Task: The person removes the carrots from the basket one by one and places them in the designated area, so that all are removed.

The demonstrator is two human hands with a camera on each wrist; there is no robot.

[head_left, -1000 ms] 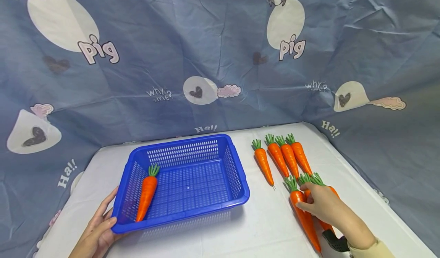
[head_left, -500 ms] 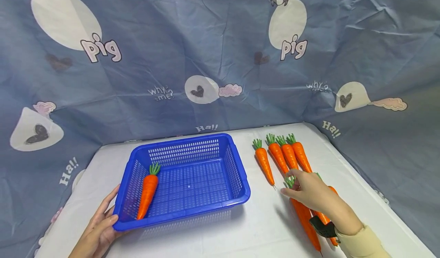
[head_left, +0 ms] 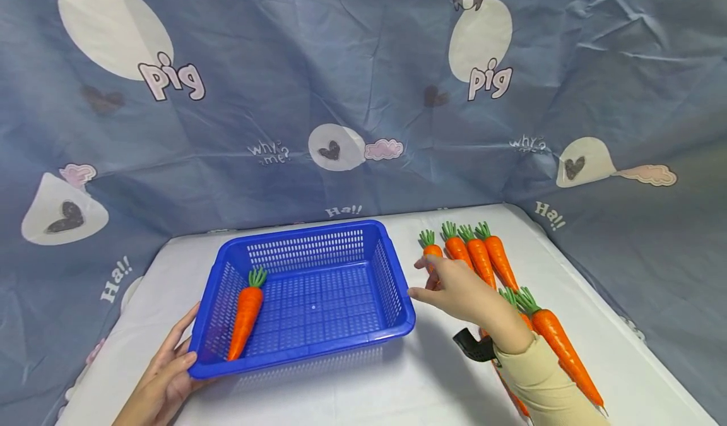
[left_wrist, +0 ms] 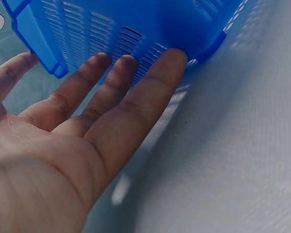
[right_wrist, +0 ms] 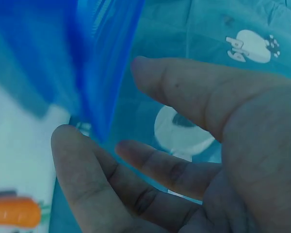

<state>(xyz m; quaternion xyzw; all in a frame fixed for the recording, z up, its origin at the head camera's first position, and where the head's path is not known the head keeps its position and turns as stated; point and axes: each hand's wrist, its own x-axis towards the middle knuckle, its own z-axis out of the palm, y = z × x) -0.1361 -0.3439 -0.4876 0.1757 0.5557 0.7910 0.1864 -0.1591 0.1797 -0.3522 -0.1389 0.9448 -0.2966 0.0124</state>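
A blue perforated plastic basket (head_left: 301,352) stands on the table with a single carrot (head_left: 245,319) lying along its left side. My left hand (head_left: 165,375) is at the basket's front left corner. In the left wrist view its fingers (left_wrist: 145,92) extend nearly straight against the slotted wall. Just off the right rim, my right hand (head_left: 454,290) holds nothing, thumb and fingers spread apart. The right wrist view has the blurred basket edge (right_wrist: 109,73) showing close to the gap between thumb and forefinger.
Several carrots with green tops, one of them this carrot (head_left: 500,262), lie at the back right. More, including a larger carrot (head_left: 568,356), lie nearer the front, partly hidden by the right sleeve (head_left: 539,375). A printed blue cloth (head_left: 375,186) hangs behind the white table (head_left: 363,394).
My right hand has left the front carrots and moved leftward to the basket's right side without taking any. The left hand stays at the basket's corner.
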